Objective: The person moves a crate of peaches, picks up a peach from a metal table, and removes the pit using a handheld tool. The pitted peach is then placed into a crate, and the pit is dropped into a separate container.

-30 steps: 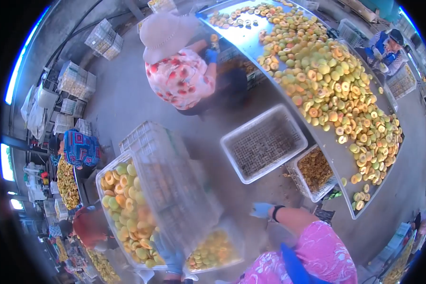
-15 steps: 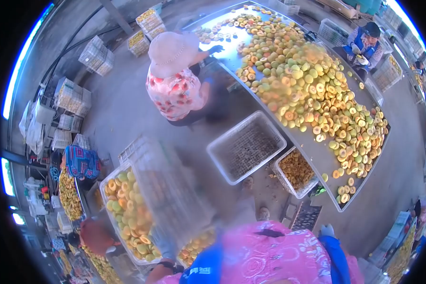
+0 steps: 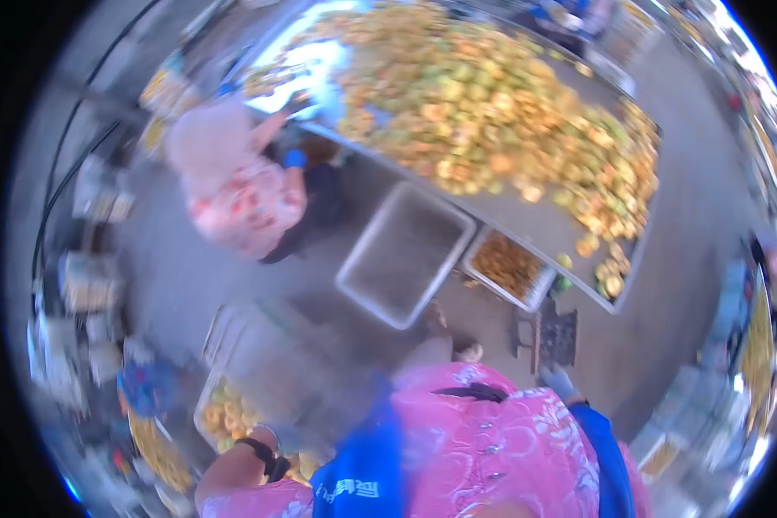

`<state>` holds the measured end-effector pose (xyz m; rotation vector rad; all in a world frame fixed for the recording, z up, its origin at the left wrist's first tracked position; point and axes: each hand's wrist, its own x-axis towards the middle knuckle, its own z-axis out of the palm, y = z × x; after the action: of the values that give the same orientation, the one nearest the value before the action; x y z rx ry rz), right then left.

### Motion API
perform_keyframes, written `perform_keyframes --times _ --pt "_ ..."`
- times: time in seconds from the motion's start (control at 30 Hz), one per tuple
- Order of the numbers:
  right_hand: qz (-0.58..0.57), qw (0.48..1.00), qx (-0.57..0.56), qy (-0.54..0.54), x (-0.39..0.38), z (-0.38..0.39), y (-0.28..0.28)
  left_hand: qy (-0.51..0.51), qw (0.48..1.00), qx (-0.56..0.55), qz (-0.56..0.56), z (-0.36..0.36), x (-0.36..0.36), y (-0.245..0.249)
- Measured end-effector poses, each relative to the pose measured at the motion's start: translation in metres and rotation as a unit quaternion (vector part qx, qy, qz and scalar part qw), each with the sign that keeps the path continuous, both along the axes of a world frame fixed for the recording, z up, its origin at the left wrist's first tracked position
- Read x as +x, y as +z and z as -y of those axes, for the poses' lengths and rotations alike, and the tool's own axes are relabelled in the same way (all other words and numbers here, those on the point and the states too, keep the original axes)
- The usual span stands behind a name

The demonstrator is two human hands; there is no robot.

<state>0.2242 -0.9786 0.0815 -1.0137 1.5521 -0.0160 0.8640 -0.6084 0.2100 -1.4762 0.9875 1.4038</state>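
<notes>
My left hand (image 3: 266,434), with a black band at the wrist, is at the lower left beside a crate of halved yellow-green fruit (image 3: 224,413). Blur hides its fingers and anything they hold. A pale, see-through crate shape (image 3: 276,354) is smeared across the space just above that hand. Low at right of centre, my gloved right hand (image 3: 558,382) hangs beside my blue sleeve, near a dark slatted stool (image 3: 554,337). No object shows at it, and its fingers are too blurred to read.
Halved fruit covers much of a metal table (image 3: 544,211). Below its edge stand an empty white crate (image 3: 354,268) and a smaller crate of brown pieces (image 3: 540,293). A person in a pale hat (image 3: 246,203) works at the table's left; another person's arms show at the top right.
The whole view has shifted, with the table and crates now higher and further left. Less of the fruit crate beside my left hand shows. My right hand appears higher and further left.
</notes>
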Motion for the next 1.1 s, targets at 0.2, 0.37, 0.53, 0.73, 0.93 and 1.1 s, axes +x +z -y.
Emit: perform_keyframes --times 0.2,0.37,0.53,0.73,0.93,1.1 --pt "0.033 0.985 0.009 -0.168 0.001 0.003 0.025 -0.087 0.858 -0.476 -0.172 0.307 -0.036 -0.014" --pt "0.007 0.967 0.018 -0.256 -0.043 -0.064 0.033 0.098 0.797 -0.57 -0.176 0.432 -0.135 -0.108" --pt "-0.023 0.958 0.076 -0.277 -0.062 -0.127 0.014 -0.024 0.829 -0.505 -0.24 0.465 -0.2 -0.123" --pt "-0.064 0.969 0.147 -0.188 -0.037 -0.078 -0.005 -0.05 0.871 -0.434 -0.226 0.514 -0.193 -0.169" --pt "-0.022 0.991 0.076 -0.111 0.002 0.065 0.006 -0.033 0.865 -0.478 -0.147 0.579 -0.152 -0.201" --pt "0.002 0.987 0.003 -0.159 0.039 0.193 0.016 -0.029 0.853 -0.505 -0.124 0.633 -0.135 -0.221"
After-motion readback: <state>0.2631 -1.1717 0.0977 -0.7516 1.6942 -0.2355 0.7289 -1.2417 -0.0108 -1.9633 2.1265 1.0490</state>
